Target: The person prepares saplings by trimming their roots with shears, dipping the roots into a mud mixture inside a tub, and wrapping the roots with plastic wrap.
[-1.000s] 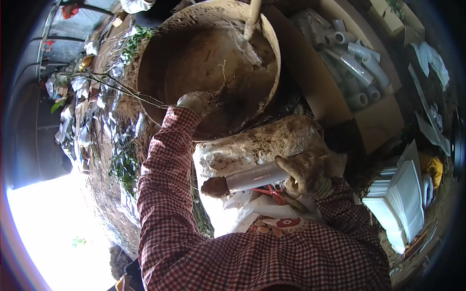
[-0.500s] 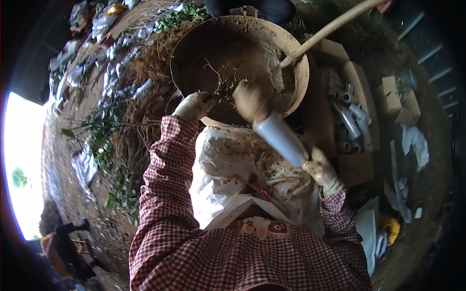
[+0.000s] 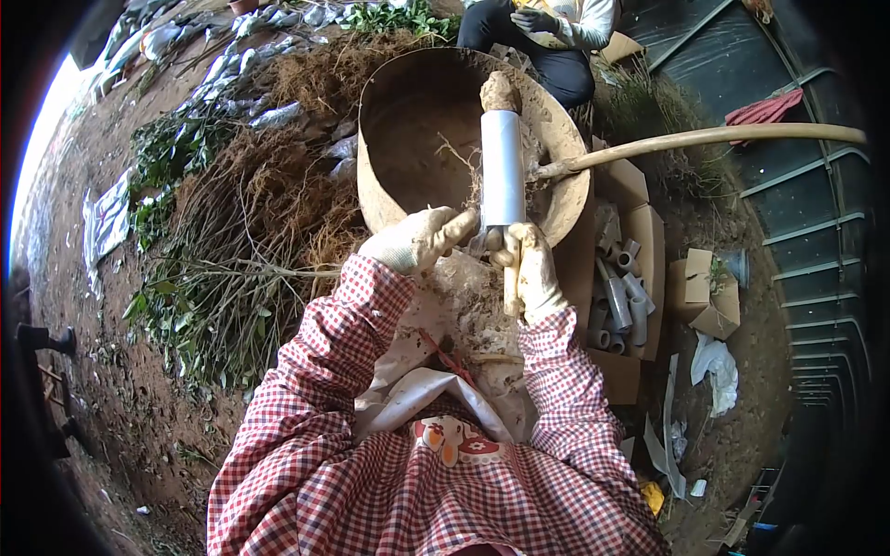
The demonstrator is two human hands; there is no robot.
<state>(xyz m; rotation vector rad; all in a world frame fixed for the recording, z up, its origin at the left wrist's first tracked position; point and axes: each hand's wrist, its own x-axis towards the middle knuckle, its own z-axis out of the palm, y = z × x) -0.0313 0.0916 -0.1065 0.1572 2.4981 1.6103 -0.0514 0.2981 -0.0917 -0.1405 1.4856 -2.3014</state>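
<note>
A roll of plastic film (image 3: 502, 167) with a mud-caked far end stands lengthwise over the rim of the round, mud-coated tub (image 3: 382, 171). My gloved right hand (image 3: 536, 269) is closed around the short handle at its near end. Beside that end is my gloved left hand (image 3: 422, 239), its fingers pinched towards the roll and a bit of clear film. What it grips is hidden. Thin bare roots (image 3: 459, 156) show just left of the roll. Under both hands lies a muddy white plastic sheet (image 3: 436, 394) across my lap.
A long wooden handle (image 3: 705, 139) slants out of the tub to the right. A cardboard box (image 3: 649, 278) holds several film rolls and tubes. Leafy, rooted plants (image 3: 232, 259) are heaped on the left. Another person (image 3: 538, 37) sits beyond the tub.
The roll has swung from a slant to nearly straight ahead. My right hand has moved left, and my left hand has come to the roll's near end. The view has shifted, showing the other person more.
</note>
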